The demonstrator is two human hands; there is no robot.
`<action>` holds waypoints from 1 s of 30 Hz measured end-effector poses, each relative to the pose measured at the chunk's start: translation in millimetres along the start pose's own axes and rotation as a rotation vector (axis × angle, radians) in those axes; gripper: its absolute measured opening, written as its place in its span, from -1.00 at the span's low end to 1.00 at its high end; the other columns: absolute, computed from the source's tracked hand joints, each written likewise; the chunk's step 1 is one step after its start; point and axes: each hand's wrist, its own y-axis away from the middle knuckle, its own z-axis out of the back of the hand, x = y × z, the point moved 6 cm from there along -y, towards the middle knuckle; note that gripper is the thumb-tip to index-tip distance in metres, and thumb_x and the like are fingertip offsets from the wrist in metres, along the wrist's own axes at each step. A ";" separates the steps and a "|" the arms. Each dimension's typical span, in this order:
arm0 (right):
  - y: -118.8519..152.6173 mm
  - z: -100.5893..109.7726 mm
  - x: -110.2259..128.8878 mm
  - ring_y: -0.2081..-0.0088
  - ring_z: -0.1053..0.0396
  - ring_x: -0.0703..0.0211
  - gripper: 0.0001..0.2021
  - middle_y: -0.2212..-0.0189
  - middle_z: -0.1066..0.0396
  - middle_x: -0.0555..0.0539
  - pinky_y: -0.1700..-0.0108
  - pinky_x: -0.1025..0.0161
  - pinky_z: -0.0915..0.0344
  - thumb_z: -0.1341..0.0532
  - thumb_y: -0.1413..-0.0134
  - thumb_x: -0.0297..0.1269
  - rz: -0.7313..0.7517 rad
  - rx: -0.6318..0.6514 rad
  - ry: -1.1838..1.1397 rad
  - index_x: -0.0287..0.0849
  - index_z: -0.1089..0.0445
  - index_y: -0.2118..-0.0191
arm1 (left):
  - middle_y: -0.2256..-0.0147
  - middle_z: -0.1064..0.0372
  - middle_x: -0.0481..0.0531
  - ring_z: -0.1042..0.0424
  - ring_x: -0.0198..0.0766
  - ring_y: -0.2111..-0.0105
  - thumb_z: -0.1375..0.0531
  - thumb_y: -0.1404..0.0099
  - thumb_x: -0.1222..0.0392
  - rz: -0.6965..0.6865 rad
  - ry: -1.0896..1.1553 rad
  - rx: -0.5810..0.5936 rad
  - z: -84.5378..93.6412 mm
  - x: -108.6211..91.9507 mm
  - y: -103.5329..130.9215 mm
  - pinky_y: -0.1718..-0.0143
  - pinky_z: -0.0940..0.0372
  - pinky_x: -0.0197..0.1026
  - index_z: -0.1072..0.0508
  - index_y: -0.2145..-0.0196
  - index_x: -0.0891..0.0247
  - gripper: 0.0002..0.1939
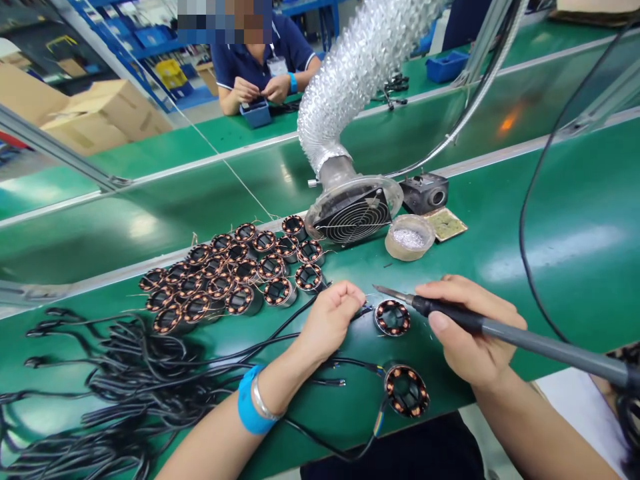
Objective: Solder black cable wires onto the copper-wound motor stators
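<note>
Green bench (500,267), cables (145,360) near left, stators (220,285) left, duct (345,87) far; left hand (334,313) pinched together, right hand (477,327) clamped on iron (540,345), pointing left

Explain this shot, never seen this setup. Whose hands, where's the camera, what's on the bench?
No robot here: a person works bare-handed, and the single picture comes from a camera on their head, looking forward and down. The right hand holds a soldering iron, its tip pointing toward the left hand. The left fingertips are pinched together; whatever they may hold is too small to tell.

On the green bench lie a cluster of copper-wound rings, two more rings near the hands, a heap of black cables and a round tub. A fan hangs from a foil hose. Someone else sits opposite.
</note>
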 end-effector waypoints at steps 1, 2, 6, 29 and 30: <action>0.5 0.6 -1.0 0.47 -0.33 0.15 -0.79 0.44 -0.45 -0.02 0.44 0.16 -0.29 -0.19 -0.10 -0.39 -0.016 -0.008 -0.003 -0.04 -0.49 0.16 | 0.67 0.12 -0.28 0.17 -0.47 0.65 -0.21 -0.15 -0.03 -0.003 -0.001 0.001 -0.3 0.2 -0.3 0.60 0.19 -0.33 -0.30 0.44 0.24 -0.72; 1.0 0.8 -1.8 0.46 -0.34 0.14 -0.81 0.44 -0.45 -0.02 0.43 0.15 -0.30 -0.19 -0.09 -0.39 -0.027 -0.012 -0.001 -0.04 -0.48 0.19 | 0.66 0.12 -0.28 0.17 -0.46 0.65 -0.21 -0.15 -0.04 -0.006 -0.001 0.003 -0.6 0.3 -0.5 0.60 0.18 -0.33 -0.30 0.44 0.24 -0.71; 1.8 -0.8 -3.9 0.47 -0.36 0.13 -0.86 0.48 -0.43 -0.01 0.44 0.15 -0.30 -0.18 -0.08 -0.37 -0.057 -0.006 0.033 -0.05 -0.45 0.25 | 0.65 0.10 -0.26 0.13 -0.45 0.63 -0.22 -0.15 -0.04 -0.016 -0.002 0.004 -0.7 0.8 -0.6 0.58 0.15 -0.33 -0.31 0.44 0.24 -0.71; 3.7 -14.5 15.5 0.58 -0.21 0.21 -0.74 0.55 -0.34 -0.01 0.51 0.18 -0.14 -0.16 0.01 -0.46 0.143 0.134 -0.014 -0.11 -0.45 0.18 | 0.63 0.02 -0.24 0.12 -0.48 0.64 -0.21 -0.22 -0.01 -0.059 -0.002 0.044 -4.2 -0.1 -1.1 0.58 0.10 -0.35 -0.29 0.45 0.26 -0.71; 4.3 -14.2 15.0 0.58 -0.22 0.21 -0.74 0.55 -0.34 -0.01 0.50 0.18 -0.15 -0.15 0.01 -0.46 0.143 0.132 -0.014 -0.11 -0.45 0.18 | 0.63 0.02 -0.24 0.12 -0.48 0.64 -0.21 -0.22 -0.01 -0.060 0.002 0.044 -4.5 -0.4 -1.1 0.58 0.10 -0.35 -0.29 0.45 0.26 -0.70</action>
